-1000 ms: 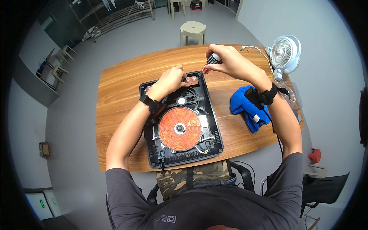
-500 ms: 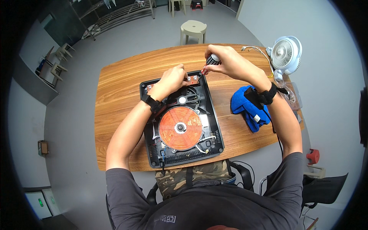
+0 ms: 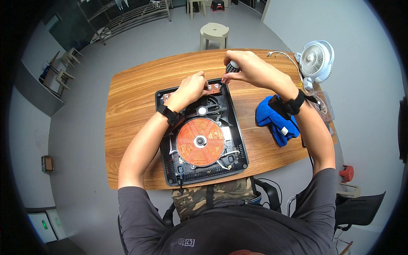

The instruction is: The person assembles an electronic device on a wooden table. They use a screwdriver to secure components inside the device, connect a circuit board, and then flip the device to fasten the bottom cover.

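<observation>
An opened induction cooker [image 3: 236, 129] lies on the table, its black housing holding a round copper-coloured coil [image 3: 193, 148] and a small black fan [image 3: 211, 111]. Across its far end runs a narrow reddish-brown circuit board [image 3: 215, 88] with silvery round parts. My left hand [image 3: 193, 88] is closed over this board, fingers curled down against it, covering its middle; the fingertips are partly hidden. In my right hand [image 3: 246, 68] is a screwdriver [image 3: 232, 68] with a black-and-white checked grip and a red lower part. It points down at the board's right end, by the housing's far right corner.
Right of the cooker lies a crumpled blue cloth [image 3: 272, 121]. A white fan [image 3: 314, 59], a cable [image 3: 293, 61] and a clear plastic box [image 3: 328, 106] occupy the table's right edge. A beige stool [image 3: 214, 32] stands beyond the far edge. A camouflage bag [image 3: 195, 202] lies on my lap.
My right hand has shifted slightly left, and the screwdriver's grip with it. My left hand and the cooker have stayed in place.
</observation>
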The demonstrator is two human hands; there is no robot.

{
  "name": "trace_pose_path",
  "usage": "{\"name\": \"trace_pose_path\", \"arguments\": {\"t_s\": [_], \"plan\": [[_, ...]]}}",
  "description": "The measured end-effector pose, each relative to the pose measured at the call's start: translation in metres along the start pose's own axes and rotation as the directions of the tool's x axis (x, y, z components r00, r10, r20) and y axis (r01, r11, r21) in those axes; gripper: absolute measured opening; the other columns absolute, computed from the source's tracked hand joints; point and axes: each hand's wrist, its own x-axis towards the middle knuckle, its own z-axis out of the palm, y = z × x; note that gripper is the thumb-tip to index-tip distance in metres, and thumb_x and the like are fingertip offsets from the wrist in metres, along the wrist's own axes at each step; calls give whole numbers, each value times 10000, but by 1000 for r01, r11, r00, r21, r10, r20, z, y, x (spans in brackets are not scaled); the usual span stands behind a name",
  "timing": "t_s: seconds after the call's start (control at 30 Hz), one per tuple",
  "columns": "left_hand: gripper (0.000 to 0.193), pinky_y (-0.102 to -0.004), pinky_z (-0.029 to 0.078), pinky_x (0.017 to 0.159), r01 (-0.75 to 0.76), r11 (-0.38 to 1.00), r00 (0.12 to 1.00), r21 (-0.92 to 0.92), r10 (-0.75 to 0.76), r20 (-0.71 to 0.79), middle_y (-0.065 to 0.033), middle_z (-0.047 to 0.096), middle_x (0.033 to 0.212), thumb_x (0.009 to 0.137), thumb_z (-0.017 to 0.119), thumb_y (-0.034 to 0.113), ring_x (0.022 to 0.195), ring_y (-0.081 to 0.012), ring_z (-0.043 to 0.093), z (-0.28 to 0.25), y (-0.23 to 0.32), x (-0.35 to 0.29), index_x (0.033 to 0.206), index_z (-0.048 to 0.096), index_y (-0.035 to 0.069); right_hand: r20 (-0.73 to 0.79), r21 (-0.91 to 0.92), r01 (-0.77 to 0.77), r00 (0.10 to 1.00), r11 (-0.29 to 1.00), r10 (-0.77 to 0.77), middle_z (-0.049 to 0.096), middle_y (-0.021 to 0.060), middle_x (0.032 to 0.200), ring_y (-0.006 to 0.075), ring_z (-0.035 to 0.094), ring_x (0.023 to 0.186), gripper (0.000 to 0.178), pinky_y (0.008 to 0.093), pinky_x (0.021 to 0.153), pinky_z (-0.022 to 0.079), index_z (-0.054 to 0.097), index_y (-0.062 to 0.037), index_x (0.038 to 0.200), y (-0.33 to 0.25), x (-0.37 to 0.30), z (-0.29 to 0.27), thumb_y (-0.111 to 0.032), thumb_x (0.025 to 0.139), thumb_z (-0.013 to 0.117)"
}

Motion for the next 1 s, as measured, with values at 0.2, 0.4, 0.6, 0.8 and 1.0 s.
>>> {"name": "trace_pose_path", "arguments": {"t_s": [0.2, 0.4, 0.6, 0.8, 1.0], "plan": [[266, -447, 536, 857, 15, 1000, 1000, 22, -15, 17, -139, 650, 1030, 794, 821, 214, 983, -352, 665, 1, -1, -1, 981, 776, 30, 153, -128, -32, 987, 991, 52, 590, 210, 1045, 414, 608, 987, 312, 466, 846, 491, 496, 16, 1123, -14, 13, 2, -169, 936, 664], [247, -450, 545, 844, 53, 999, 998, 1, -53, 29, -168, 702, 1006, 781, 823, 190, 954, -366, 681, 3, -2, 2, 955, 776, 20, 225, -179, -91, 966, 980, 131, 652, 215, 940, 408, 662, 907, 233, 493, 781, 529, 533, -29, 1114, -18, 35, 1, -203, 975, 601], [247, -456, 554, 852, 98, 995, 994, 11, -99, 48, -203, 730, 973, 756, 836, 147, 956, -382, 699, 0, 6, 3, 957, 776, 17, 131, -410, -179, 959, 895, 252, 704, 238, 796, 440, 696, 803, 387, 511, 749, 564, 605, 37, 989, -12, 41, 1, -349, 984, 584], [229, -467, 573, 807, 79, 996, 996, 31, -80, 27, -192, 746, 961, 779, 830, 185, 931, -386, 715, 2, 8, 5, 969, 792, 63, 180, -347, -325, 898, 880, 402, 715, 298, 887, 428, 713, 870, 452, 501, 845, 554, 581, 76, 1077, -21, 32, -16, -350, 925, 591], [233, -458, 575, 826, 108, 993, 994, 45, -110, 30, -206, 744, 951, 781, 832, 202, 939, -380, 720, 4, 7, 4, 967, 796, 66, 209, -399, -322, 880, 859, 427, 748, 184, 830, 328, 742, 817, 418, 445, 798, 583, 746, -9, 904, -18, 41, -11, -339, 1014, 515]]}}
